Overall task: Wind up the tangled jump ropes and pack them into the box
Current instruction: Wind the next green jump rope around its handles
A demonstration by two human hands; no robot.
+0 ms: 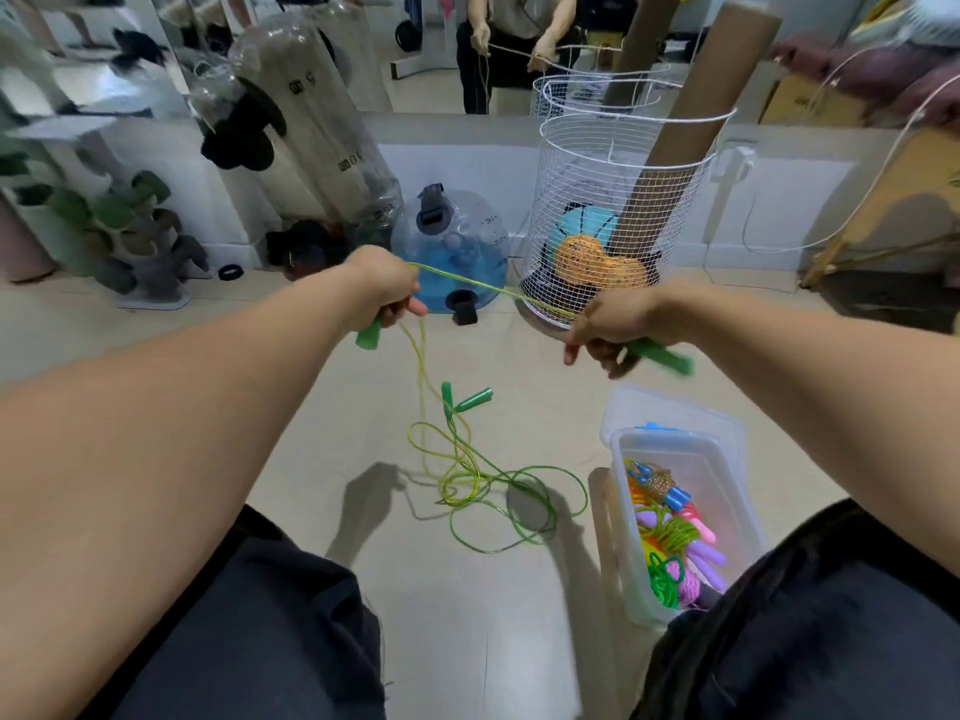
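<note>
So, both hands are up in front of me. L hand [387, 291] is clenched round a green handle [370, 335], R hand [610, 330] clenched round the other handle [662, 357], w/ a stretch of yellow-green rope [467, 285] pulled taut between them, running left-right, a bit lower at the R end. From the L hand the slack drops to the floor [311, 407] and into a tangle [483, 485] between my knees, closer to the L hand than the R. A second rope's two handles [467, 400] lie at the far edge of that tangle. Box [680, 517] sits by my R knee, below the R hand, already holding wound ropes, so I'd guess the R hand does the drop-in once it's coiled. Wire basket [613, 210] stands beyond.
</note>
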